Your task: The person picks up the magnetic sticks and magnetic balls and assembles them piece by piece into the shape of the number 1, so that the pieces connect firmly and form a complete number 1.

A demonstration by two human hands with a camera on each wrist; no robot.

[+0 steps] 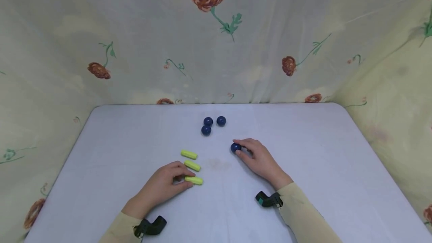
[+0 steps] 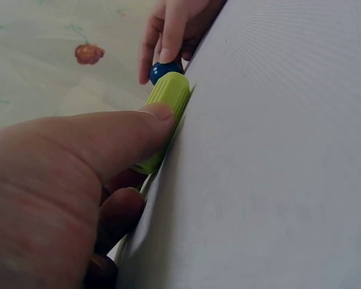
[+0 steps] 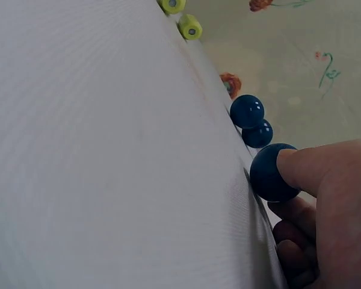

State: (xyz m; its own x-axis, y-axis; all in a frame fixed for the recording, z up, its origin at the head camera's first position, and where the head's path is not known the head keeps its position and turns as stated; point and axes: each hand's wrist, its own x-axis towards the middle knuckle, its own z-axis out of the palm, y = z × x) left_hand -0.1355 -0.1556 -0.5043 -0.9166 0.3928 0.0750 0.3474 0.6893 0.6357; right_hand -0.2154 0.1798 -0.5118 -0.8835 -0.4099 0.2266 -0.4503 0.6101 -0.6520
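My left hand (image 1: 167, 183) pinches the nearest of three short yellow-green ribbed sticks (image 1: 197, 180) between thumb and fingers, low over the white table. The other two, a middle stick (image 1: 192, 165) and a far stick (image 1: 189, 154), lie just beyond it in a rough row. To the right, my right hand (image 1: 258, 156) pinches a glossy dark blue ball (image 3: 271, 173) between thumb and fingers at the tabletop. Three more blue balls lie farther back: a left one (image 1: 208, 121), a right one (image 1: 221, 121) and a front one (image 1: 206, 130).
The table (image 1: 303, 134) has a white cover and rounded far corners. Behind it and along both sides hangs a pale curtain (image 1: 145, 29) printed with flowers. Black wrist devices sit on the left sleeve (image 1: 123, 230) and right sleeve (image 1: 303, 213).
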